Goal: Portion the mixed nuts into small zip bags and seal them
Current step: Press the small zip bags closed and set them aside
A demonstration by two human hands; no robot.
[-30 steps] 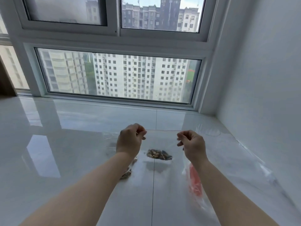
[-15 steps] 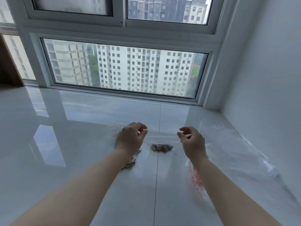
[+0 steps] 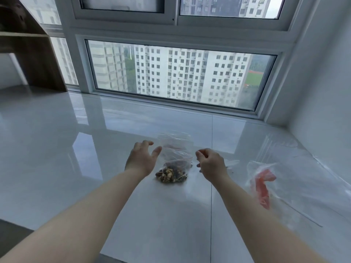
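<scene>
A small clear zip bag (image 3: 175,158) with a red seal line lies on the glossy white sill (image 3: 76,149), holding a heap of mixed nuts (image 3: 171,174) at its near end. More clear zip bags (image 3: 173,138) lie just behind it. My left hand (image 3: 141,159) hovers at the bag's left edge, fingers spread and holding nothing. My right hand (image 3: 209,165) hangs just right of the bag with fingers loosely curled and nothing in them. Neither hand grips the bag.
To the right a large clear plastic bag with red print (image 3: 263,184) lies crumpled on the sill beside the white wall (image 3: 322,101). A big window (image 3: 171,76) runs along the back. A wooden shelf unit (image 3: 32,50) stands at the far left.
Both hands let go of the bag's top edge and it dropped flat onto the sill. The hands opened and drew slightly apart. The view shifted right and down.
</scene>
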